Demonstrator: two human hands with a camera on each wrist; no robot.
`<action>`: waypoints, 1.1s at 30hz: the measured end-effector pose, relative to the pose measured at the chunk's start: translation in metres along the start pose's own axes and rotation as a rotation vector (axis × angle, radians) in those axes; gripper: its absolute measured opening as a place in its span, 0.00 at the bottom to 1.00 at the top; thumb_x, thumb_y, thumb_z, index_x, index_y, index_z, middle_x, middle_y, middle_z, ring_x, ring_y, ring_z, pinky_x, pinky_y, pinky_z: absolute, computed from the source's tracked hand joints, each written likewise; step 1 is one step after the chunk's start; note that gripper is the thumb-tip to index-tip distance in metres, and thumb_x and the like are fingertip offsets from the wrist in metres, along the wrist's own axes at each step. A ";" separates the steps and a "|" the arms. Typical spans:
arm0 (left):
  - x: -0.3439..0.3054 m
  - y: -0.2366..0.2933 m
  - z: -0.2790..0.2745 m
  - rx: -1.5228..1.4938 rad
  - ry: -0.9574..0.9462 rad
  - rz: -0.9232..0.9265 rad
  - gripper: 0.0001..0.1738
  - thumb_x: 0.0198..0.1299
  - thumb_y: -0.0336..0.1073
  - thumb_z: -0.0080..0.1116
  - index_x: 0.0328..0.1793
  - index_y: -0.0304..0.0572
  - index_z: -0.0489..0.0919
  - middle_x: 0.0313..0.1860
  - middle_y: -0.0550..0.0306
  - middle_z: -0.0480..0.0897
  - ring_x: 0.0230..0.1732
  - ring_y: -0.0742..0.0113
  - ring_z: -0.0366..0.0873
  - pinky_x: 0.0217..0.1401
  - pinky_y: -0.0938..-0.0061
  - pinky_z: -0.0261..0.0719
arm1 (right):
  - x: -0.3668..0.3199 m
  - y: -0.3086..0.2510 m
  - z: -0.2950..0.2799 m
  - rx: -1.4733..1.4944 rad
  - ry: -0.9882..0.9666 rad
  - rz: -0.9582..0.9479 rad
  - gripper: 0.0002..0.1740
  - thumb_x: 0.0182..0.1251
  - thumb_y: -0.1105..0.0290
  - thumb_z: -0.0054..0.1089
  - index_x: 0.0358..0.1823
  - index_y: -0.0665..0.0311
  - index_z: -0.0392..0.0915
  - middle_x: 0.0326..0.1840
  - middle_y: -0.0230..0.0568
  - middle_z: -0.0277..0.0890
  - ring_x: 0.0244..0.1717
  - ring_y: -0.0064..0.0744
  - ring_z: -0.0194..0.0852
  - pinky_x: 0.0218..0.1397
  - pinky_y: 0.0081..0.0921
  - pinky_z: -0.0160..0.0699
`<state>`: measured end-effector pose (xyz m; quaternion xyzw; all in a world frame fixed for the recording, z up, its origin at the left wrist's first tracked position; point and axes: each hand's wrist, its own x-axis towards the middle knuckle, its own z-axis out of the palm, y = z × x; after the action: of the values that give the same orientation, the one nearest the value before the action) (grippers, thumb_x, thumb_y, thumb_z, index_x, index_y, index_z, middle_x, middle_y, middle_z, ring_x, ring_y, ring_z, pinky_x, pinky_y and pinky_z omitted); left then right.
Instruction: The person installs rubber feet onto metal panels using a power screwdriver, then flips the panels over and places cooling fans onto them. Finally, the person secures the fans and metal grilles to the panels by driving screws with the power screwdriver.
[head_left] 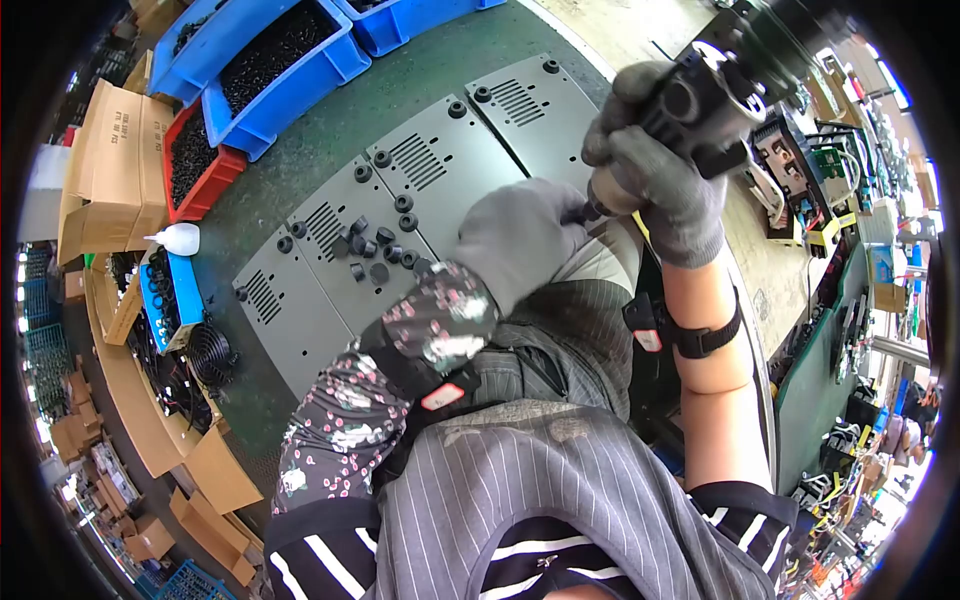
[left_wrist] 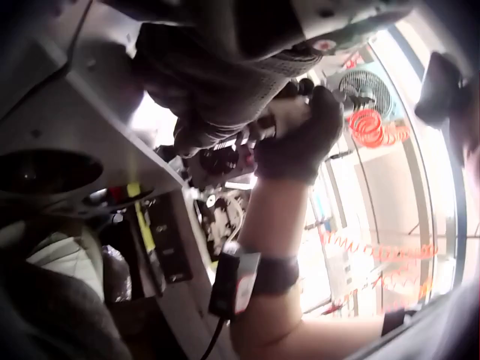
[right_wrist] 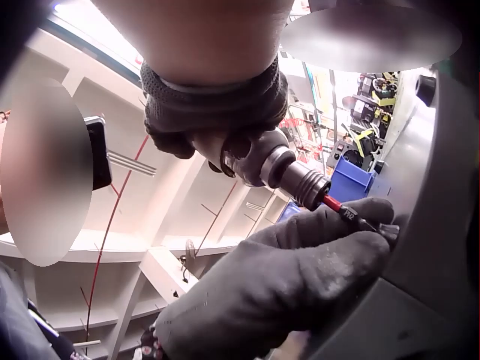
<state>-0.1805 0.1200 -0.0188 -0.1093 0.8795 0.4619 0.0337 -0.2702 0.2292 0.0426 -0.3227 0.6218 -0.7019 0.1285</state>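
Note:
In the head view my right hand, in a grey glove, grips a black and silver power screwdriver. Its red-collared bit points down at a small grey piece in the right wrist view. That piece sits between the fingertips of my gloved left hand, which pinches it at the bit's tip, low over a grey metal panel. Several such slotted panels lie side by side, some with black round feet at their edges. A loose cluster of black feet lies left of my left hand.
Blue bins of small dark parts and a red bin stand at the back left. A white bottle and cardboard boxes line the left side. Circuit assemblies sit on the right.

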 end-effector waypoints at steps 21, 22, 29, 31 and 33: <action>-0.092 -0.040 -0.071 -1.481 -0.053 -0.199 0.21 0.65 0.33 0.42 0.63 0.32 0.67 0.33 0.62 0.78 0.20 0.82 0.64 0.19 0.89 0.61 | -0.020 -0.040 0.035 0.668 -0.204 -0.326 0.24 0.53 0.67 0.53 0.54 0.62 0.64 0.39 0.35 0.58 0.36 0.27 0.58 0.40 0.27 0.58; -0.096 -0.038 -0.070 -1.396 0.007 -0.185 0.19 0.67 0.34 0.41 0.61 0.33 0.68 0.32 0.61 0.78 0.21 0.82 0.65 0.20 0.89 0.61 | -0.018 -0.041 0.038 0.692 -0.225 -0.321 0.24 0.53 0.67 0.53 0.54 0.61 0.64 0.39 0.35 0.58 0.36 0.27 0.58 0.40 0.27 0.58; -0.111 -0.034 -0.075 -1.193 0.072 -0.235 0.15 0.70 0.39 0.41 0.53 0.39 0.73 0.29 0.65 0.77 0.20 0.86 0.63 0.18 0.92 0.59 | -0.016 -0.042 0.061 0.684 -0.230 -0.296 0.24 0.53 0.67 0.53 0.53 0.60 0.64 0.39 0.34 0.59 0.37 0.27 0.59 0.41 0.27 0.59; -0.114 -0.032 -0.079 -1.054 0.118 -0.251 0.15 0.70 0.44 0.45 0.47 0.42 0.76 0.28 0.67 0.76 0.20 0.86 0.63 0.18 0.92 0.58 | -0.016 -0.042 0.065 0.689 -0.227 -0.300 0.23 0.53 0.67 0.53 0.53 0.60 0.64 0.39 0.34 0.59 0.37 0.26 0.59 0.41 0.27 0.59; -0.116 -0.036 -0.076 -1.046 0.138 -0.227 0.15 0.69 0.45 0.45 0.43 0.43 0.76 0.26 0.67 0.75 0.20 0.86 0.63 0.18 0.91 0.58 | -0.016 -0.043 0.067 0.694 -0.226 -0.304 0.23 0.53 0.67 0.53 0.52 0.59 0.64 0.39 0.34 0.59 0.37 0.26 0.59 0.41 0.27 0.60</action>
<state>-0.0566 0.0561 0.0142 -0.2360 0.5150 0.8234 -0.0331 -0.2070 0.1938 0.0800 -0.4238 0.2744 -0.8416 0.1921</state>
